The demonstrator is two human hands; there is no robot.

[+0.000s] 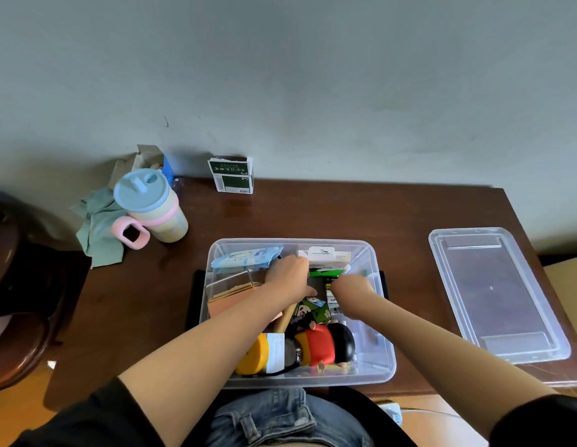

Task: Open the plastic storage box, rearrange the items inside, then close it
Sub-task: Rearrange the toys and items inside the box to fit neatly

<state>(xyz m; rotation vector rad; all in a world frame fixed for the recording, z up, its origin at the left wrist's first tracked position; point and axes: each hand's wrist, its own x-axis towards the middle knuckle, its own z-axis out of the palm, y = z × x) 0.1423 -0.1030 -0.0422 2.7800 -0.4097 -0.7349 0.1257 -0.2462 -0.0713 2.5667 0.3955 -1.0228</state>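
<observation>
The clear plastic storage box [385, 353] stands open at the table's near edge, its lid [496, 291] lying flat to the right. Both my hands are inside the box's far half. My left hand [288, 274] and my right hand [351, 285] grip a dark flat item with green print [325, 279] between them, fingers curled down over it. Also in the box are a blue wipes pack [245, 258], a white carton [325, 254], a clear case [230, 285], a green printed cube [313, 309], a yellow-capped bottle [264, 353] and a red-shirted figurine [325, 345].
A pastel cup with a blue lid and pink handle [151, 208] stands at the back left beside a green cloth [100, 227] and an opened cardboard box [142, 161]. A dark green carton [230, 175] stands against the wall. A wooden chair [19, 285] is left of the table.
</observation>
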